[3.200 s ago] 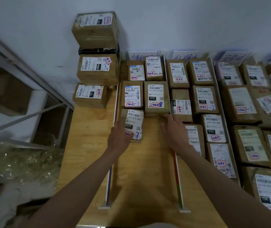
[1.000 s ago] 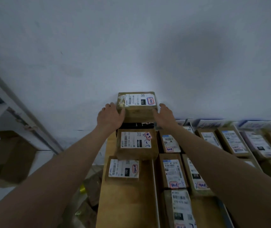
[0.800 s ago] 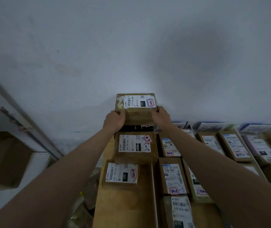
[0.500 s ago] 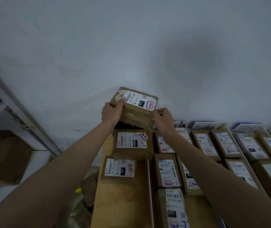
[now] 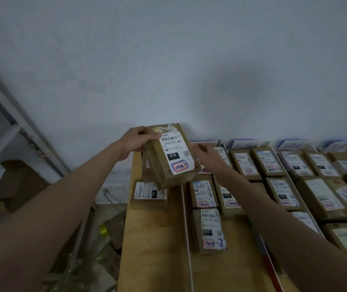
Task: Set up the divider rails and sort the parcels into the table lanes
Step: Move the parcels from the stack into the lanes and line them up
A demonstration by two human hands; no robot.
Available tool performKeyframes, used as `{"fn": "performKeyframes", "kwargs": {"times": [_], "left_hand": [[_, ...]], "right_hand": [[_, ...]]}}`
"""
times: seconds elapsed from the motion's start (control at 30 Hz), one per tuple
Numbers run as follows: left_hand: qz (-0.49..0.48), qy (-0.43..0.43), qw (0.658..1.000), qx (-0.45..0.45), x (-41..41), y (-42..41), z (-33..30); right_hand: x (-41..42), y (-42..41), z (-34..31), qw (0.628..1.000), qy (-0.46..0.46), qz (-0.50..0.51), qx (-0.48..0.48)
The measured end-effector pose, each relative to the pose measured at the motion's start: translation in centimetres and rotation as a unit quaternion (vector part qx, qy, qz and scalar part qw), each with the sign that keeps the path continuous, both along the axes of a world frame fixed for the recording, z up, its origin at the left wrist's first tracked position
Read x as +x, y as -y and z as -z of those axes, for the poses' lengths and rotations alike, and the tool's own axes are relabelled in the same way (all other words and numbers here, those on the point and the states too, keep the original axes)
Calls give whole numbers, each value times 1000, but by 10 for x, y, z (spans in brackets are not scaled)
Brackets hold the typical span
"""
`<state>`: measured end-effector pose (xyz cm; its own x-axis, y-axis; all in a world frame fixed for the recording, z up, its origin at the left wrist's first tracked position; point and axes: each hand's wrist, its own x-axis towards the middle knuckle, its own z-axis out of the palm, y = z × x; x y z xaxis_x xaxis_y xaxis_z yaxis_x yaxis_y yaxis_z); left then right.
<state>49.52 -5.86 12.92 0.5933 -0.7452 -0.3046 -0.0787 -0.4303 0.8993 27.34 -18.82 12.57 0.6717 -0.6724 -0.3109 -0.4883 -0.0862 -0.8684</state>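
Held parcel [image 5: 169,157]: brown box, tilted, lifted clear above the wooden table [image 5: 153,249] at its far left corner. Label reads "070-070-A80", black tag "070", red-bordered sticker with blue handwriting, illegible. Left hand [image 5: 135,141] grasps its upper left edge, thumb on top; right hand [image 5: 205,154] at its right side, grip hidden behind the box, cannot tell. Below the held parcel: flat parcel tagged "150" [image 5: 150,191]. Right of it: white divider rail [image 5: 186,224], then parcel tagged "070" [image 5: 209,230]. Further right: rows of labelled parcels [image 5: 282,186].
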Motion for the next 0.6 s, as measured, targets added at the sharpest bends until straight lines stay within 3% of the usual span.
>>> {"fn": "performKeyframes", "kwargs": {"times": [0.13,0.3,0.47,0.6], "left_hand": [[52,-21,998,-10,-26,-9,-10],[26,-25,999,-19,-62,-17,-1],[-8,100,995,14,-112,-33,17],[61,281,954,89,-142,-52,36]], "right_hand": [[-21,-17,0,994,13,-35,102],[-45,-36,1,995,21,-31,88],[-72,-50,2,998,-13,-17,63],[-101,-55,6,998,-25,26,50]]}}
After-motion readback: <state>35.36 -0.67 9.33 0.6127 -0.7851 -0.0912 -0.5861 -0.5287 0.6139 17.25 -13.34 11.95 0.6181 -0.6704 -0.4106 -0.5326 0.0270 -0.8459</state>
